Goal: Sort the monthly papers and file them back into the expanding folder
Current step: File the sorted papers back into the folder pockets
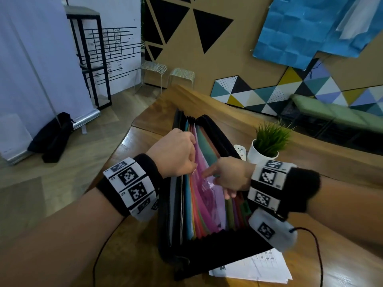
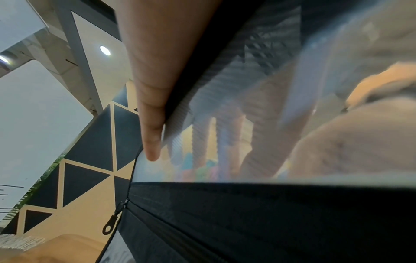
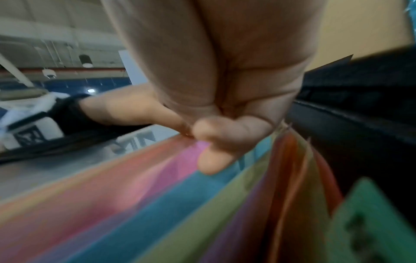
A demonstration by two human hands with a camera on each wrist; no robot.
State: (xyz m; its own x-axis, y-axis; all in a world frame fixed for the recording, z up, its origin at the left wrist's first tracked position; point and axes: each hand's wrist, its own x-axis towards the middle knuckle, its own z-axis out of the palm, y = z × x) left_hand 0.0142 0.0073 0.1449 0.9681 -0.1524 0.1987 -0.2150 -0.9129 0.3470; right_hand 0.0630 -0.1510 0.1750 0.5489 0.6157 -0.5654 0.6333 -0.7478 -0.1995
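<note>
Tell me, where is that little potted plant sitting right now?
In the head view, the potted plant stands on the wooden table, just right of the open expanding folder and beyond the right hand, beside a white power strip.

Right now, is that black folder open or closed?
Open: the expanding folder lies unzipped, coloured dividers fanned out, both hands parting them.

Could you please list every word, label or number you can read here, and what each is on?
Nothing reads clearly.
White papers under the expanding folder: print too small.
Far banner: print too small.
Wristband markers: coded patterns only.
Green tab: print blurred.
Dark letters on the grey sheet: blurred.
</note>
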